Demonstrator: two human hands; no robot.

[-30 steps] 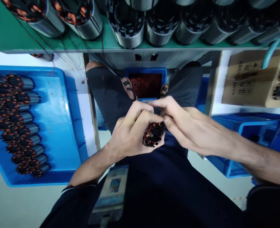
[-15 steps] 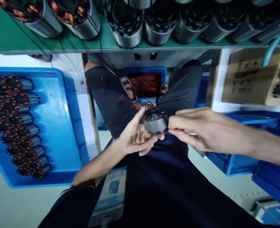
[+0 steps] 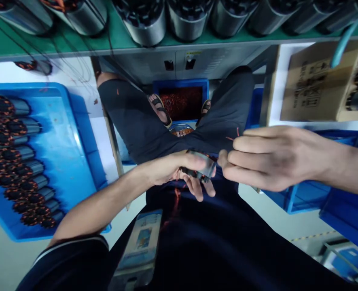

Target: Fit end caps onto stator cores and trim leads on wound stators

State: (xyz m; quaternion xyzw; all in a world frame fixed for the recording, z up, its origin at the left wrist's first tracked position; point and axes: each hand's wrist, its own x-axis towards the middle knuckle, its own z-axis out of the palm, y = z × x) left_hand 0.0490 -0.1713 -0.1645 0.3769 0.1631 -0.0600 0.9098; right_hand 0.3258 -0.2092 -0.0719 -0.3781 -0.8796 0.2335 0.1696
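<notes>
My left hand [image 3: 181, 167] grips a short motor stator [image 3: 208, 165] above my lap, thumb across its steel side and fingers beneath. Dark insulation and bits of copper winding show along its rims. Close by on the right, my right hand [image 3: 257, 157] is closed, its fingertips by the stator's near end. Thin reddish copper wire [image 3: 237, 132] sticks out at its curled fingers; the rest of the wire is hidden. Reddish wire scraps [image 3: 176, 198] hang or lie blurred over my dark shirt, below the stator.
A blue tray [image 3: 72, 161] at left holds rows of wound stators [image 3: 24, 153]. Larger stators [image 3: 187, 20] line the green bench [image 3: 130, 46] ahead. Between my feet sits a blue bin [image 3: 181, 101] of copper scraps. A cardboard box [image 3: 315, 85] and blue crates [image 3: 306, 198] stand at right.
My left hand has turned the stator over, its thumb now across the side. My right hand has shifted slightly, with wire ends now visible at its fingers. The view has moved a little.
</notes>
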